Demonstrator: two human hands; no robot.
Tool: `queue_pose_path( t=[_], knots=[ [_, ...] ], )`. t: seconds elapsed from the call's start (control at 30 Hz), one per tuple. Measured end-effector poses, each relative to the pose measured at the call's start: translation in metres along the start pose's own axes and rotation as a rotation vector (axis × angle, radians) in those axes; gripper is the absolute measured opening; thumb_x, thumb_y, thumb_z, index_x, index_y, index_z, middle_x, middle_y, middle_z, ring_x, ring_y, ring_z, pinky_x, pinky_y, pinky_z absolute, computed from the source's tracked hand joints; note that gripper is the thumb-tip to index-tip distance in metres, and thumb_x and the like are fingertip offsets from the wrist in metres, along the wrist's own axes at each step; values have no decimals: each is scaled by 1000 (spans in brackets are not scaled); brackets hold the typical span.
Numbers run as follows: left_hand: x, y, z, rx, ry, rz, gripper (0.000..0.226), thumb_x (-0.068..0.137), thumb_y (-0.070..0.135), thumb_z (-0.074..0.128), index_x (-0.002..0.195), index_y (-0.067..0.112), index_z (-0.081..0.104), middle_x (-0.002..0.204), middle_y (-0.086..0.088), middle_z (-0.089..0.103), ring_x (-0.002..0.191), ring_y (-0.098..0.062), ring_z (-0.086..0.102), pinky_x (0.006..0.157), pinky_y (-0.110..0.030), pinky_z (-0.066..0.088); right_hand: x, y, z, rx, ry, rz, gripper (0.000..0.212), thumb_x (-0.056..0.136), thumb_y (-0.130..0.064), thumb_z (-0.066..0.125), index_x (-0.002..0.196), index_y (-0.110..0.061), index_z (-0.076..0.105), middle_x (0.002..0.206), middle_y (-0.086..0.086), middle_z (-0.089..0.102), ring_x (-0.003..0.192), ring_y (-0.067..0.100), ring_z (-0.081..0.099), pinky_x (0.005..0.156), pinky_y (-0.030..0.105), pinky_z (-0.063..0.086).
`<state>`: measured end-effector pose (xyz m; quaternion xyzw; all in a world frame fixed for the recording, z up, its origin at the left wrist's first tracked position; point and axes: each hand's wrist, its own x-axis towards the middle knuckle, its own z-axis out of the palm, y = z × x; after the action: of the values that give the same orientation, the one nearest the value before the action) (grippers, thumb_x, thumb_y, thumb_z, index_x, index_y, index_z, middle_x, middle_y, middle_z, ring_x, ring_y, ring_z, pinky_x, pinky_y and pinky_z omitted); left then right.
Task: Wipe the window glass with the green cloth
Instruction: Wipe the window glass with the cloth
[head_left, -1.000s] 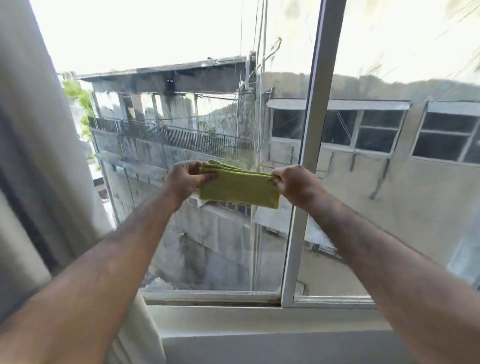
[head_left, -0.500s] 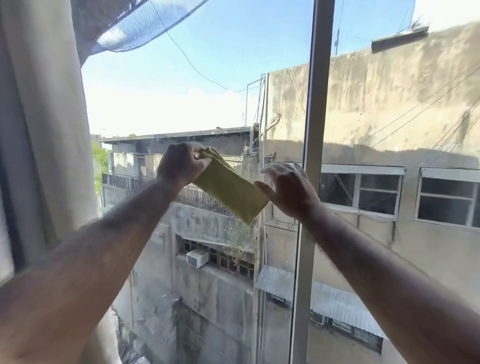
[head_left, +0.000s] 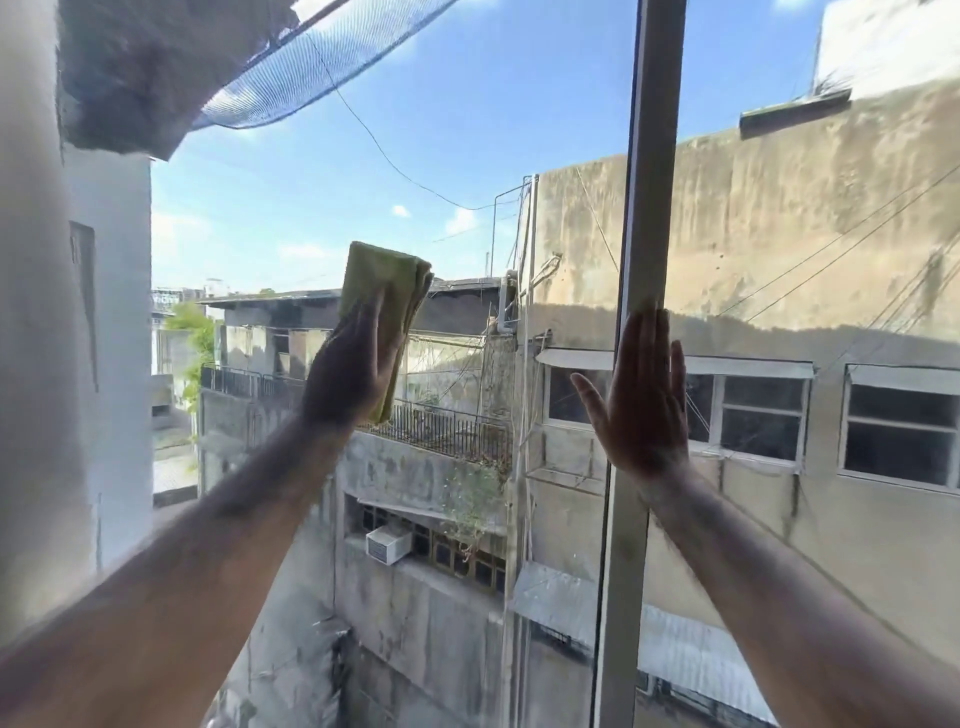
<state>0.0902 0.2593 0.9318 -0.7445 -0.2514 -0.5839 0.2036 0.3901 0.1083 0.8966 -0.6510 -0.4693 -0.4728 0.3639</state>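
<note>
The folded green cloth (head_left: 382, 296) lies flat against the left pane of the window glass (head_left: 457, 130), upright, a little left of centre. My left hand (head_left: 353, 371) presses on the cloth's lower half with the palm, fingers pointing up. My right hand (head_left: 641, 400) is spread flat with fingers up, resting on the white vertical window frame (head_left: 649, 156) and the glass beside it. It holds nothing.
A pale curtain (head_left: 47, 338) hangs along the left edge, blurred. The white frame bar splits the window into a left and a right pane (head_left: 831, 260). Concrete buildings, a railing and blue sky show through the glass.
My right hand has let go of the cloth and moved right onto the frame, flat and open. My left hand has raised the cloth and turned it upright against the glass. The view tilted up.
</note>
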Motion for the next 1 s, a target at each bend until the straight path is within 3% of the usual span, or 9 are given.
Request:
queue_pose_path(
  t=[0.1, 0.3, 0.5, 0.57, 0.7, 0.77, 0.8, 0.93, 1.0],
  knots=[
    [-10, -25, 23, 135, 20, 167, 55, 109, 16, 51, 160, 3, 33, 168, -21, 36, 158, -35, 32, 127, -58, 34, 1, 4, 14, -27, 78, -13, 90, 109, -55, 43, 167, 2, 4, 178, 21, 3, 167, 33, 6, 136, 53, 15],
    [16, 31, 77, 135, 235, -203, 62, 112, 41, 28, 165, 10, 20, 175, -10, 22, 164, -26, 16, 133, -55, 16, 2, 13, 37, -59, 207, -27, 78, 112, -49, 33, 168, -2, 7, 179, 16, 6, 167, 28, 6, 136, 52, 15],
    [-66, 53, 112, 334, -146, 580, 75, 110, 56, 32, 166, 10, 15, 177, -12, 14, 165, -29, 11, 131, -55, 24, 2, 16, 42, -129, 223, -45, 72, 114, -44, 28, 168, -1, 9, 179, 17, 7, 167, 29, 6, 135, 53, 17],
    [-73, 23, 99, 345, -82, 438, 72, 111, 51, 35, 165, 8, 17, 175, -14, 17, 164, -30, 14, 129, -57, 27, 3, 16, 41, -118, 215, -39, 72, 114, -45, 28, 168, -1, 9, 179, 17, 8, 167, 28, 6, 135, 52, 17],
    [-26, 12, 83, 247, 211, -328, 73, 110, 52, 24, 165, 4, 16, 175, -17, 20, 163, -30, 17, 132, -54, 21, 2, 15, 42, -103, 226, -36, 74, 114, -48, 27, 167, 0, 11, 178, 17, 10, 167, 28, 9, 136, 51, 15],
    [2, 41, 88, 204, 267, -394, 78, 108, 56, 21, 164, 3, 17, 174, -18, 21, 163, -31, 17, 132, -54, 21, 3, 15, 40, -92, 227, -42, 74, 114, -49, 24, 167, 0, 12, 178, 17, 10, 167, 29, 9, 136, 50, 14],
    [6, 57, 95, 197, 235, -291, 79, 108, 57, 23, 164, 2, 17, 174, -18, 20, 163, -31, 16, 133, -53, 19, 3, 15, 39, -86, 227, -40, 74, 114, -50, 23, 167, 0, 12, 178, 17, 10, 167, 29, 9, 136, 50, 14],
    [-54, 72, 120, 338, -105, 553, 81, 109, 58, 35, 165, 4, 14, 175, -18, 15, 164, -32, 12, 134, -52, 18, 2, 14, 37, -49, 239, -53, 75, 113, -52, 22, 167, 0, 15, 178, 18, 14, 167, 30, 12, 136, 52, 16],
    [-82, 37, 109, 364, -144, 646, 75, 110, 53, 38, 165, 5, 18, 175, -17, 17, 164, -32, 15, 132, -55, 25, 3, 14, 36, -36, 227, -56, 80, 111, -57, 24, 167, 0, 13, 178, 18, 12, 167, 31, 11, 135, 53, 16]
  ],
)
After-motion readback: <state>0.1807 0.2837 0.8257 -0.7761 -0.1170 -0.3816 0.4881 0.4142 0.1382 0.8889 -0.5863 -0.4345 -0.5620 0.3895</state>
